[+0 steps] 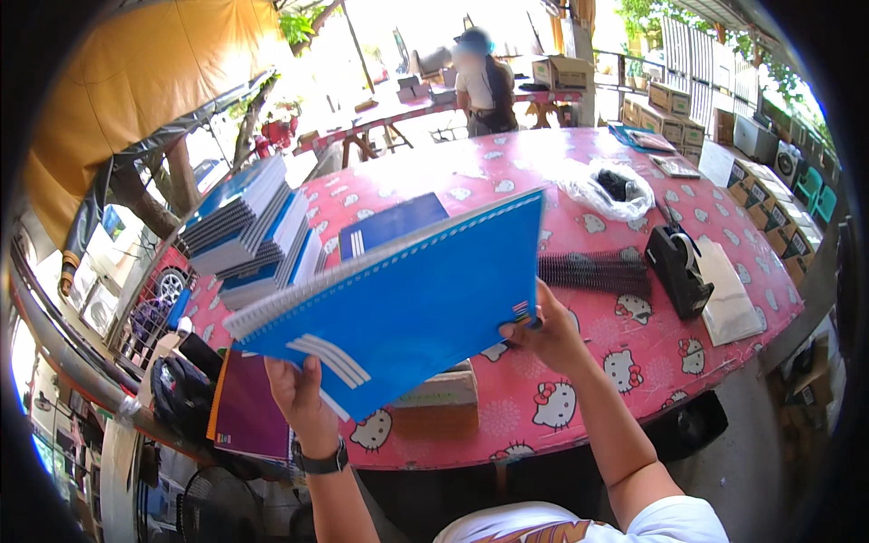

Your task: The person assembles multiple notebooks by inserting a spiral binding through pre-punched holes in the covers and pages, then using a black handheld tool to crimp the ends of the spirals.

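A blue notebook (pixel 425 299) is held up tilted above the table, its punched edge with white pages turned away from me. My left hand (pixel 301 398) grips its lower left corner, thumb on the cover. At the lower right edge, my right hand (pixel 541 333) pinches it with the thumb on the front. Behind it lies a dark blue notebook (pixel 394 222), partly hidden. Stacked blue notebooks (pixel 262 235) stand at the left. Under the held notebook a cardboard box (pixel 439 403) shows in part. Black binding coils (pixel 593 273) lie right of my right hand.
The table has a pink patterned cover (pixel 552 403). On its right are a black tape dispenser (pixel 679 271), clear plastic sleeves (pixel 724 294) and a plastic bag (pixel 611 190). A purple notebook (pixel 258 403) lies near left. Beyond, a person (pixel 486 86) stands by another table.
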Motion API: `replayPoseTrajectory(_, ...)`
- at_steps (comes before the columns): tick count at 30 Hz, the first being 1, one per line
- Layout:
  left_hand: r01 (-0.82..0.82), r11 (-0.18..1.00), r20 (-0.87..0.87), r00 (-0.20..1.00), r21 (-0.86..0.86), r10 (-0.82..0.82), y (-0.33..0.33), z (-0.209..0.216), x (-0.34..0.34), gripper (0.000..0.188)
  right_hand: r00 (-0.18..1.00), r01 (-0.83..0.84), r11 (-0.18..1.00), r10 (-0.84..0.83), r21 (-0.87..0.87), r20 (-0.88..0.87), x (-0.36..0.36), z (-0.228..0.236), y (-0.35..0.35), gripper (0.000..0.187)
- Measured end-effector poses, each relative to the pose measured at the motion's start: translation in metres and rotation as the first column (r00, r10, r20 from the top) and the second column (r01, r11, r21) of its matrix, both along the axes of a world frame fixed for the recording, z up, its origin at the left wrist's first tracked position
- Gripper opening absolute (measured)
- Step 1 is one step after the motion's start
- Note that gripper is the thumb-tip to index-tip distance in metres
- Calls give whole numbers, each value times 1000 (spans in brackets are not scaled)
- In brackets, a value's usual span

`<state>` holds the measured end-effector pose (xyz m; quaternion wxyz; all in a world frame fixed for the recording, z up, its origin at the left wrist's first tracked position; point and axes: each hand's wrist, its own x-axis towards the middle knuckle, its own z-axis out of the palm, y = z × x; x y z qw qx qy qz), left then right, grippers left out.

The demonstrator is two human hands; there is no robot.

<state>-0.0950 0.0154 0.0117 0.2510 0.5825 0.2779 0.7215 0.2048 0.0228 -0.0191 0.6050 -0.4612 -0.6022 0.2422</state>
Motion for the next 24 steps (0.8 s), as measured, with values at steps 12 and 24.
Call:
replayPoseTrajectory(12, 88, 995, -112, 989, -46, -93, 25, 4, -6, 35, 907, -366, 918, 314, -155, -281, -11, -55, -17, 14)
replayPoseTrajectory(24, 95, 990, -121, 987, -105, -107, 38, -12, -14, 20, 936, -316, 927, 269, -204, -226, -15, -70, -16, 10)
